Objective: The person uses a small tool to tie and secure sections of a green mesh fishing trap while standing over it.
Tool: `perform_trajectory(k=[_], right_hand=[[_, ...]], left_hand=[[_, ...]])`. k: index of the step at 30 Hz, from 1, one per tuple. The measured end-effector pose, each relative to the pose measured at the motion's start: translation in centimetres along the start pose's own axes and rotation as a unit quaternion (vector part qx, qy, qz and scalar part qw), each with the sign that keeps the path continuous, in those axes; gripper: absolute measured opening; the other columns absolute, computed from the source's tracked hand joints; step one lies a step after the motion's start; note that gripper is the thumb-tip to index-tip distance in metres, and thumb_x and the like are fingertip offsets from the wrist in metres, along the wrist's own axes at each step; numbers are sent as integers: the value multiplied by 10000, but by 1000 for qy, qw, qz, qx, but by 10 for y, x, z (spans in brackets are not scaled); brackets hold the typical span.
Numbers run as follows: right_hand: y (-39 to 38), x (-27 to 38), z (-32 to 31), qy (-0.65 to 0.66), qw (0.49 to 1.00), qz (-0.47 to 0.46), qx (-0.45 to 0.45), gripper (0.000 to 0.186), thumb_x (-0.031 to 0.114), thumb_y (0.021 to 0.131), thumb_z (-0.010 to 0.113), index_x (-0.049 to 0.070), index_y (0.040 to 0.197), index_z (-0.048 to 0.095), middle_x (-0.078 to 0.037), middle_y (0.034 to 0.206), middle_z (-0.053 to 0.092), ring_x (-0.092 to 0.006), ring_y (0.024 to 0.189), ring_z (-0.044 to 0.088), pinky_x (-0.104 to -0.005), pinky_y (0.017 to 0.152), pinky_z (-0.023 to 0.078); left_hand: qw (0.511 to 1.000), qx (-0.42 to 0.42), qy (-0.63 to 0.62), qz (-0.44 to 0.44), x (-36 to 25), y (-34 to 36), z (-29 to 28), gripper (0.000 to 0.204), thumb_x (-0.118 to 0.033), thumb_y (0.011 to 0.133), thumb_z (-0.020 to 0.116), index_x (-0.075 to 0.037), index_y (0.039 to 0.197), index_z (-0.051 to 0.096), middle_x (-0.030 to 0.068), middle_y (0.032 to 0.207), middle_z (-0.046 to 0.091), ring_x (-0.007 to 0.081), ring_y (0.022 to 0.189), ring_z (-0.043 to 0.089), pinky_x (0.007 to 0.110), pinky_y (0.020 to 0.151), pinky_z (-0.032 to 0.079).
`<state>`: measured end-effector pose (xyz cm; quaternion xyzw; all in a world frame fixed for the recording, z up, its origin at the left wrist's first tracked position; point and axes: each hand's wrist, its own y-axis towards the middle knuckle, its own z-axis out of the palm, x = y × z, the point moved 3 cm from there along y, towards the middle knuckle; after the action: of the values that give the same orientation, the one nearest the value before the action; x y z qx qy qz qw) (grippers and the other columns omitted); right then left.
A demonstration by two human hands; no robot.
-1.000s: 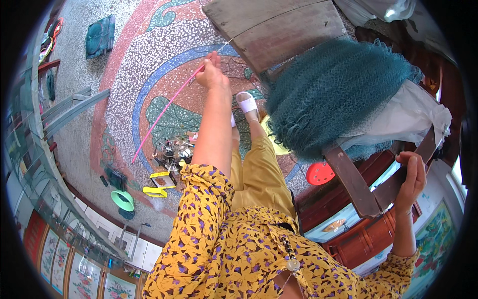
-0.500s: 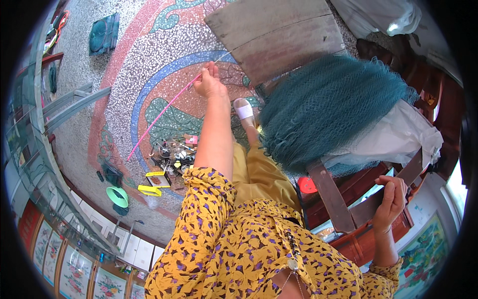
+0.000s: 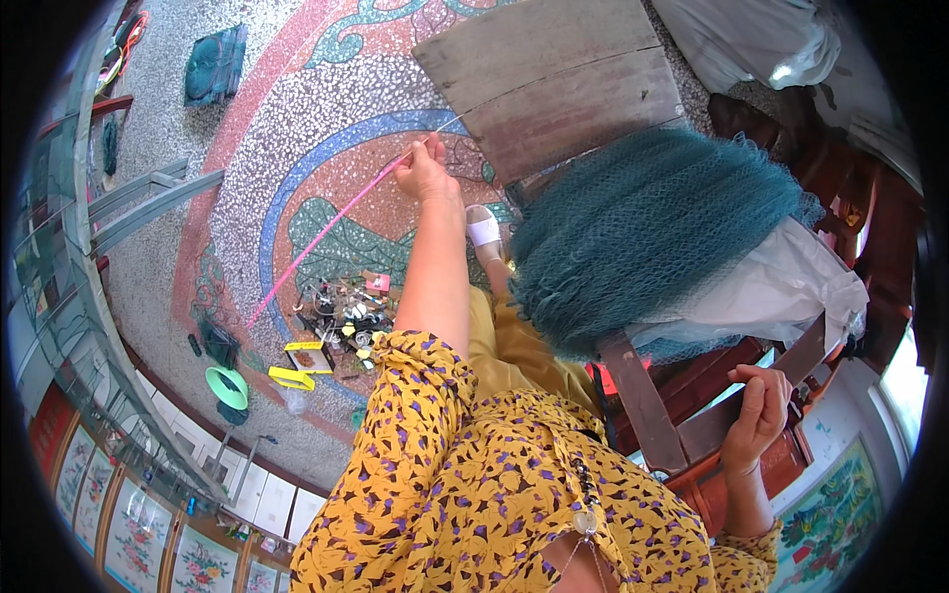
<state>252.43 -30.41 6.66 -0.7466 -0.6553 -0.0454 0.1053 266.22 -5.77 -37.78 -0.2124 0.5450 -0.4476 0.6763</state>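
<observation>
My left hand [image 3: 429, 174] reaches out over the floor, its fingers pinched around a long, thin pink stick [image 3: 329, 227]. The stick slants down to the left, and a thin pale length shows past my fingertips toward the wooden board. Close to my body on the right, my right hand [image 3: 757, 417] is raised with curled fingers; what they may hold cannot be made out. It is nearest to a brown wooden frame [image 3: 647, 407]. Heaped above that frame lies a large bundle of dark green netting [image 3: 652, 222], with white plastic sheeting [image 3: 766, 287] beside it.
A worn wooden board [image 3: 559, 84] lies beyond the netting. On the patterned floor sit a pile of small odds and ends [image 3: 346, 311], a yellow box [image 3: 292, 378], a pale green bowl [image 3: 227, 387] and a folded green net bundle [image 3: 215, 66]. A metal-framed glass structure [image 3: 84, 267] stands left.
The view has shifted slightly. My left hand still grips the pink stick, nearly in the same pose. My right hand stays curled, a little lower and farther left in view.
</observation>
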Motion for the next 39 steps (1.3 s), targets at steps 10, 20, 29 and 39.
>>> perform_trajectory(k=[10,20,29,39], right_hand=[[-9,-3,-1,-9,1000,-11,1,230,177,913,453,30,842,614,-49,736,612,-192,710,505,-317,743,359],[-21,-6,2,-9,1000,-18,2,221,163,906,456,25,835,613,-53,744,615,-194,712,509,-320,748,358],[-26,-7,3,-11,1000,-15,7,219,153,910,451,25,836,612,-48,743,613,-190,711,507,-318,745,355],[-32,-4,2,-12,1000,-6,7,234,163,919,443,23,840,613,-52,751,617,-190,728,502,-320,743,358]], left_hand=[[999,-6,53,-4,-6,4,3,73,-57,924,487,-1,897,449,128,920,605,216,779,663,281,634,565],[998,7,61,11,4,7,-10,65,-41,925,468,16,895,457,142,908,608,239,780,668,298,648,573],[1000,24,17,-7,16,22,-23,17,-36,913,491,-23,903,488,119,875,628,233,770,665,322,672,559],[989,73,-52,-117,21,28,-34,85,-117,876,548,-42,874,590,54,820,641,161,766,623,280,644,488]])
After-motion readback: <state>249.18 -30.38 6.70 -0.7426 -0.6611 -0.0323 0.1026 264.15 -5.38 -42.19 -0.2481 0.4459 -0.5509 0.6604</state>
